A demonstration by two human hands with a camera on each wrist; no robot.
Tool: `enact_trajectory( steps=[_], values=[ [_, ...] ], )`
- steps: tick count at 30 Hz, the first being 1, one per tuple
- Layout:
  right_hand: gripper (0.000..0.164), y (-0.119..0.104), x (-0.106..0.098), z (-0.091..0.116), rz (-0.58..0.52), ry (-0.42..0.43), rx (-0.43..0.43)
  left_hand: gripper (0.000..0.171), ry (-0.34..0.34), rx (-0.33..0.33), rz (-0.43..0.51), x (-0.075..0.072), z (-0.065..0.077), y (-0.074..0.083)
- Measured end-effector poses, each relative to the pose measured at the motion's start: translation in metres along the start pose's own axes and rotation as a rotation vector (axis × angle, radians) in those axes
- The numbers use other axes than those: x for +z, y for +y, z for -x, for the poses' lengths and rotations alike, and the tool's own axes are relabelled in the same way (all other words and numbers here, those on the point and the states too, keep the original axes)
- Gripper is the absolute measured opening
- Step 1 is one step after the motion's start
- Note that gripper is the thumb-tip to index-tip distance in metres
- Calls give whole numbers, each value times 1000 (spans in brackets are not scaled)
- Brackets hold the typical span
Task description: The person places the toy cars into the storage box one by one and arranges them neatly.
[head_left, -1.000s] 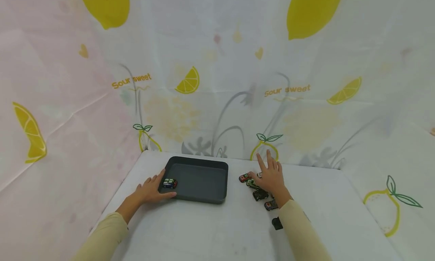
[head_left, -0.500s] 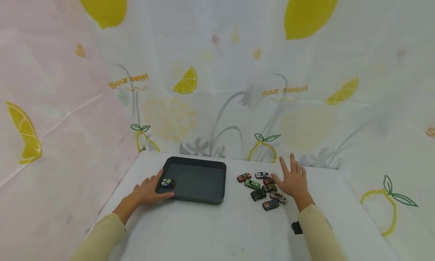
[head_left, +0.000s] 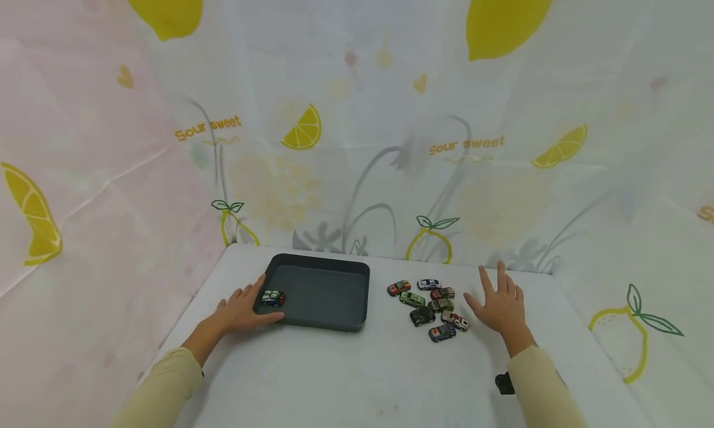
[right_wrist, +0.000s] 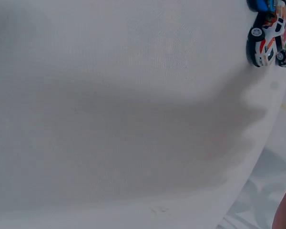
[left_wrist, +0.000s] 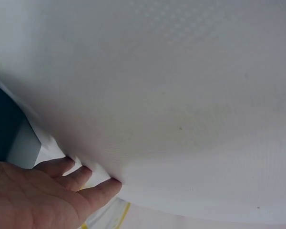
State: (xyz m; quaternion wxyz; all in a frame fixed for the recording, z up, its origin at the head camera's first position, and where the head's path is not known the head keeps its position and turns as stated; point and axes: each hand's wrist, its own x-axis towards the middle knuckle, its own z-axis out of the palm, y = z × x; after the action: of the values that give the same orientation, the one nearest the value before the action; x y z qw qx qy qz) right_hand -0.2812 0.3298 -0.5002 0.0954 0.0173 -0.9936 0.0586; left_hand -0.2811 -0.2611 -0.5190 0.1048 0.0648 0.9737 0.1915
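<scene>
My left hand (head_left: 242, 311) rests at the left end of a dark grey rectangular tray (head_left: 334, 324), fingers spread along its rim and thumb at its front edge. Inside the tray's left end sits a small toy car (head_left: 273, 298), green, white and blue; whether it is one or two close together I cannot tell. To the right of the tray lie several toy cars in a loose group, among them a green car (head_left: 412, 299), a black car (head_left: 422, 316) and a white-and-red car (head_left: 454, 320). My right hand (head_left: 502, 307) hovers right of this group, fingers extended, holding nothing.
A white cloth covers the table (head_left: 346, 378). Behind it and at both sides hang lemon-printed curtains (head_left: 357, 137). A band of table separates the tray from the car group. Beside the right wrist shows a small dark object (head_left: 504, 383), partly behind the sleeve.
My right hand has moved right, from over the cars to beside them, uncovering several of them. My left hand stays at the tray. The view has shifted slightly.
</scene>
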Motion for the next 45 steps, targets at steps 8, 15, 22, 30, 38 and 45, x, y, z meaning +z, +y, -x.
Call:
enact_trajectory(
  steps=[8, 15, 22, 30, 38, 45],
  values=[
    [83, -4, 14, 7, 5, 3, -34, 118, -19, -9, -2, 4, 2, -2],
    [80, -8, 12, 12, -20, 23, -48, 117, -1, -5, 12, 6, 2, 1],
    [81, -6, 17, 16, 6, 5, -37, 118, -14, -11, 22, 10, 6, 2],
    [83, 0, 28, 23, 21, 40, -57, 117, -27, -17, 27, 16, 8, 1],
    [84, 2, 28, 11, 7, 100, -68, 116, 16, 3, 33, 11, 3, 1],
    [84, -7, 21, 5, -2, 108, -86, 117, 11, -4, 32, 6, 2, 0]
  ],
)
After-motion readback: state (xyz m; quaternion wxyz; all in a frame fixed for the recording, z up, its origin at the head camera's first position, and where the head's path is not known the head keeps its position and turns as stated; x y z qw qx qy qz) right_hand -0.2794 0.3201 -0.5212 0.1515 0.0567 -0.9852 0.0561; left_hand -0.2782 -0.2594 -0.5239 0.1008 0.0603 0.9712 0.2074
